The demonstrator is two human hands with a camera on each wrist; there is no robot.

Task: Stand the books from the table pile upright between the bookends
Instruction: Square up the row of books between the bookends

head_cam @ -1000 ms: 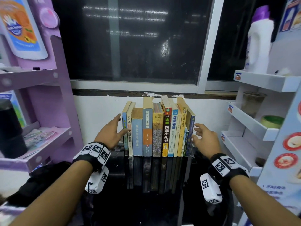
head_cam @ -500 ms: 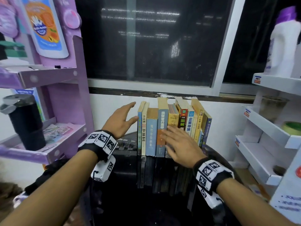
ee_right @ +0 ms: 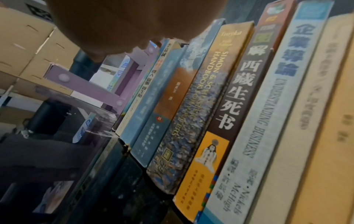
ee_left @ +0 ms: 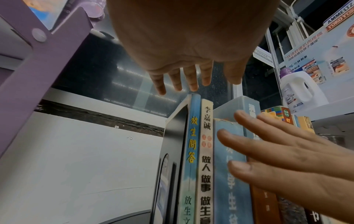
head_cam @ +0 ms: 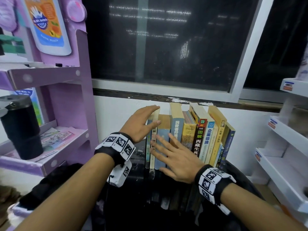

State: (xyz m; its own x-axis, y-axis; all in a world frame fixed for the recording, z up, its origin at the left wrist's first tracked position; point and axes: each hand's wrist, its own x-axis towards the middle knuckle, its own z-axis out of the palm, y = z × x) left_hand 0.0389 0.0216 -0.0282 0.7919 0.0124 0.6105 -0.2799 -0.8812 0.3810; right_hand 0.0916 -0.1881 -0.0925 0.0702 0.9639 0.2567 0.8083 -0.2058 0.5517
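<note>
Several books point(head_cam: 200, 139) stand upright in a row on the glossy black table point(head_cam: 166, 207), against the wall. My left hand point(head_cam: 148, 119) is at the row's left end, its straight fingers lying on the top of the two thin leftmost books point(ee_left: 199, 151). A black bookend point(ee_left: 173, 151) stands just left of them. My right hand point(head_cam: 171, 155) lies flat with spread fingers on the spines of the pale blue books point(ee_left: 229, 174). In the right wrist view the spines point(ee_right: 229, 106) run close past the palm point(ee_right: 114, 22). Neither hand grips anything.
A purple shelf unit point(head_cam: 50, 77) with a black tumbler point(head_cam: 21, 127) stands close on the left. White shelves point(head_cam: 283, 164) stand on the right. A dark window point(head_cam: 166, 47) is above the books, and a black bag point(head_cam: 50, 189) lies at the lower left.
My right hand has left the row's right end and moved left onto the spines. My left hand has risen from the side of the leftmost book to its top.
</note>
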